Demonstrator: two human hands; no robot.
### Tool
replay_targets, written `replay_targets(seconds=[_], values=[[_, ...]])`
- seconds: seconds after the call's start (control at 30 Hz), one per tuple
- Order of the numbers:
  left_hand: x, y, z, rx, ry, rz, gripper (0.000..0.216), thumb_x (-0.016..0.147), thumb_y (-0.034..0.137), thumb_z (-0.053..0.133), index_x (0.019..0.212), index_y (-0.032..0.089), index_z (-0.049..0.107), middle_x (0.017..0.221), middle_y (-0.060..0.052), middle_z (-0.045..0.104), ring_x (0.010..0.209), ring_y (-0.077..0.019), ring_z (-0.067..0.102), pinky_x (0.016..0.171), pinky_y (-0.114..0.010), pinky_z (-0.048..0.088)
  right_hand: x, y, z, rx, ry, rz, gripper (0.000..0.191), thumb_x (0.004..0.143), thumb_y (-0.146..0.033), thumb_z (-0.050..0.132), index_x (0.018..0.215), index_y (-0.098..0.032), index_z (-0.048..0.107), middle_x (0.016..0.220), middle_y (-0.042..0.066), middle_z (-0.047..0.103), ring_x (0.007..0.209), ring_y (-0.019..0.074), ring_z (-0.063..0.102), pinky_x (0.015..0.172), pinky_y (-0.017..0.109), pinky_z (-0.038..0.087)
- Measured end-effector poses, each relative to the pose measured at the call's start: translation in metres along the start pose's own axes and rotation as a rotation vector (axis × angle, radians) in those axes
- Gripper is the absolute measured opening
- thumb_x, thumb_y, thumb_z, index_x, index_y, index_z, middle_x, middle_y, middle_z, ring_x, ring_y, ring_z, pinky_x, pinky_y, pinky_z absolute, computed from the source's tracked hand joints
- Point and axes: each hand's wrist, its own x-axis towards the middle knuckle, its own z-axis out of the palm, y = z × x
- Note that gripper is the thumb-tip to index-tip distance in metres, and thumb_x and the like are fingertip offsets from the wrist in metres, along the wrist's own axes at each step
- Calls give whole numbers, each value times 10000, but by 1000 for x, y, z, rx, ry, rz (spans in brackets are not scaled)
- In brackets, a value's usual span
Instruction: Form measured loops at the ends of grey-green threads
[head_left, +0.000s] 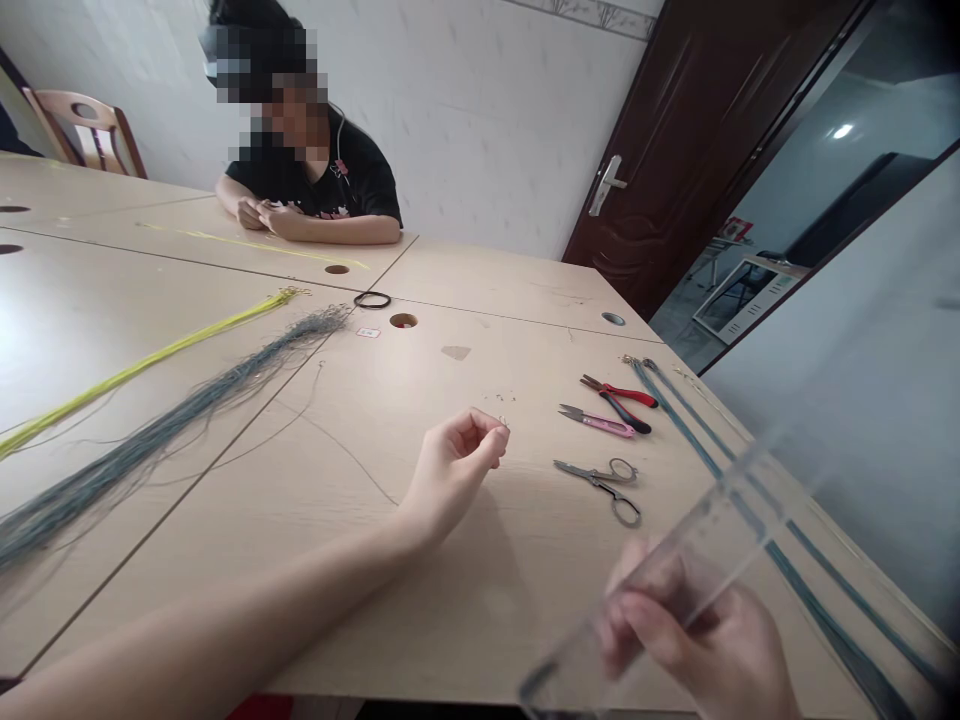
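Note:
My left hand [454,470] is closed in a pinch above the middle of the table. A tiny pale thing [505,421] shows at its fingertips, too small to name. My right hand [694,625] grips a long clear plastic strip [739,490], tilted up to the right and blurred. Between the hands and further back lie silver scissors [596,480], pink-handled thread snips [598,420] and red-and-black pliers [621,398]. Several tiny bits [501,398] lie on the table just beyond my left hand.
Bundles of yellow cord [157,355] and grey-green cord [187,415] stretch across the left. More blue-grey cords [697,440] run along the right edge. A black ring [373,299] lies near a table hole [403,321]. Another person [315,190] sits across the table [480,560].

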Motion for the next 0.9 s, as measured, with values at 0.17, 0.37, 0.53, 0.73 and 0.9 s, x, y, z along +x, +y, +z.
replay_targets(seconds=[0.17,0.37,0.53,0.73,0.9], values=[[-2,1,2,2,-34,-2,200,823,270,525,661,158,492,599,33,463,560,-92,409,540,-213,346,71,-23,2,114,-266,-185,160,830,-263,595,718,-185,512,741,-6,570,784,167,641,631,326,591],[-2,5,2,-20,-8,-50,184,833,243,536,674,158,501,579,38,477,521,-77,391,494,-207,305,96,-12,-15,130,-403,-307,216,886,-432,489,985,-264,583,705,-28,514,917,209,650,929,474,475],[-7,3,5,-135,-4,-74,151,869,211,509,723,173,492,551,56,511,505,-60,459,464,-187,312,88,-9,-22,102,-479,-258,155,827,-316,611,914,-264,495,750,-31,514,981,246,632,961,536,422],[-12,-1,8,-219,-23,-22,138,896,215,475,762,185,482,595,72,525,488,-55,554,497,-184,411,87,-12,-20,131,-467,-303,92,866,-169,520,878,-243,468,746,-43,494,882,220,664,882,500,477],[-14,-3,8,-12,-1,51,143,875,156,491,733,174,493,548,73,509,463,-37,513,493,-165,389,83,-12,-16,135,-409,-330,87,860,-159,531,850,-232,484,716,-43,488,848,216,668,840,476,505]])
